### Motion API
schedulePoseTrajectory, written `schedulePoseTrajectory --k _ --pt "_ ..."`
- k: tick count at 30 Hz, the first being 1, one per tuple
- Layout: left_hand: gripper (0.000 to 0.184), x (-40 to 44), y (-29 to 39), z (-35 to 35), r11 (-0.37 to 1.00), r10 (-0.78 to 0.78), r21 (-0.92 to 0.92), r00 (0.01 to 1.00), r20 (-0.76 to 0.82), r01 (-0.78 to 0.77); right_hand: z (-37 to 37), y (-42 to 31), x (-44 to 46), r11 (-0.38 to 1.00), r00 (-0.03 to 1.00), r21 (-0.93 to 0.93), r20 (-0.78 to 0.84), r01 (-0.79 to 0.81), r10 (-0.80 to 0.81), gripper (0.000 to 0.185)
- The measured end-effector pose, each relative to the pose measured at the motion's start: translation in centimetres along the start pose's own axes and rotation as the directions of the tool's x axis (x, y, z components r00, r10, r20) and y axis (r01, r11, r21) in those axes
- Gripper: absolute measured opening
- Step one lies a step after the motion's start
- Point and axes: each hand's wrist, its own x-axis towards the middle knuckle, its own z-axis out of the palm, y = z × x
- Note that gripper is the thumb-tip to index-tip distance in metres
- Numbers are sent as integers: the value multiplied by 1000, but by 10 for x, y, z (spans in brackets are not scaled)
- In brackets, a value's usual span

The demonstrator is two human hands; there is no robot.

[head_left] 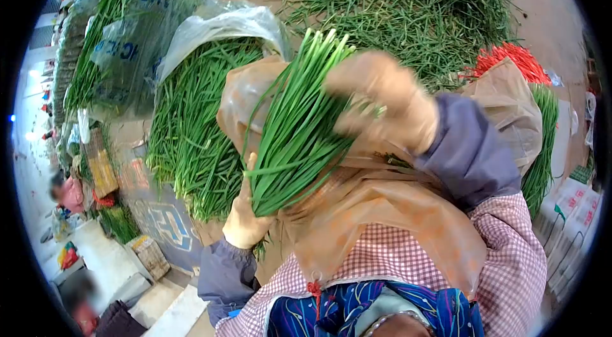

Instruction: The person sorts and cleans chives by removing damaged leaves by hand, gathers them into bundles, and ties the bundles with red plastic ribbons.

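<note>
My gloved left hand (245,216) is closed around the lower leafy part of a bunch of garlic chives (296,120), one finger stretched up along its side. The bunch leans over my lap with its pale stem ends pointing up and away. My gloved right hand (386,98) is close to the right side of the bunch, smeared by motion. A few pale stem ends show by its fingers, but its grip is unclear. A translucent brown plastic apron (389,209) covers my lap beneath the bunch.
More chives (197,107) lie in an open plastic bag (223,21) at left, beside a filled bag (137,43). A heap of loose greens (414,5) covers the floor ahead. Red strips (510,63) and more chives (542,139) sit at right, near stacked white boxes (570,209).
</note>
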Motion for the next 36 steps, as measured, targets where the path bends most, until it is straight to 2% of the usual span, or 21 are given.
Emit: schedulePoseTrajectory --k 2,5,7,8,9,10,11,13,16,17,19,21,23,26,27,28,29,31,34,35,36 --pt "90 1 -1 -1 997 71 29 997 -17 -71 38 -40 16 983 941 -151 333 107 -52 44" --pt "87 -6 9 1 999 -47 20 998 -29 48 102 -53 17 943 946 -200 243 267 -216 31" --pt "88 -10 10 0 987 -156 30 988 -3 156 107 -44 21 978 964 72 169 197 -206 23" --pt "88 -11 6 1 993 -58 102 998 -36 61 106 -39 22 966 972 204 136 160 -190 19" --pt "88 -12 2 3 997 -32 75 998 -49 36 104 -37 19 944 999 330 30 7 -18 10" --pt "89 -12 -2 5 999 -5 46 998 -61 8 84 -45 22 747 952 600 85 -286 296 9" --pt "89 -11 -4 6 1000 24 18 997 -72 -22 59 -53 25 397 806 778 225 -487 547 8" --pt "90 -9 -6 7 998 57 13 996 -70 -56 31 -34 25 242 668 843 172 -480 724 12" --pt "90 -6 -5 9 994 105 10 991 -89 -104 -4 -8 13 551 692 686 -95 -476 716 8" --pt "90 -6 -6 12 996 80 -25 993 -92 -83 -1 -12 10 684 794 570 -89 -455 602 10" --pt "90 -4 -11 16 995 45 -83 995 -85 -52 18 -30 12 919 948 236 28 -315 317 13" --pt "92 -4 3 15 992 9 -128 999 -46 -14 39 -45 24 980 949 -183 315 76 -15 18" --pt "93 -7 -11 20 985 -16 -174 999 -37 10 89 -44 6 947 975 -255 156 196 -159 22" --pt "80 -12 -36 28 973 -34 -229 996 -88 13 85 -39 4 993 988 -48 120 106 -99 16" --pt "88 -14 -35 28 954 -57 -298 996 -64 36 81 -40 -1 935 986 351 -132 -47 99 14" --pt "87 -14 -38 28 954 -57 -296 997 -54 39 51 -50 7 665 898 644 83 -379 431 16" --pt "86 -12 -44 28 954 -58 -296 997 -46 42 18 -55 16 217 694 761 383 -611 609 17" --pt "83 -10 -46 28 943 -76 -326 996 -38 60 -1 -29 9 171 718 893 207 -415 665 19" --pt "77 -13 -44 31 945 -85 -323 993 -85 53 -24 -14 4 585 790 733 -108 -346 603 15" --pt "75 -13 -46 33 966 -44 -257 991 -126 10 -9 -12 4 832 908 498 -183 -245 377 20" --pt "73 -10 -45 34 982 8 -187 988 -157 -38 7 -23 1 939 963 278 -114 -204 243 29"
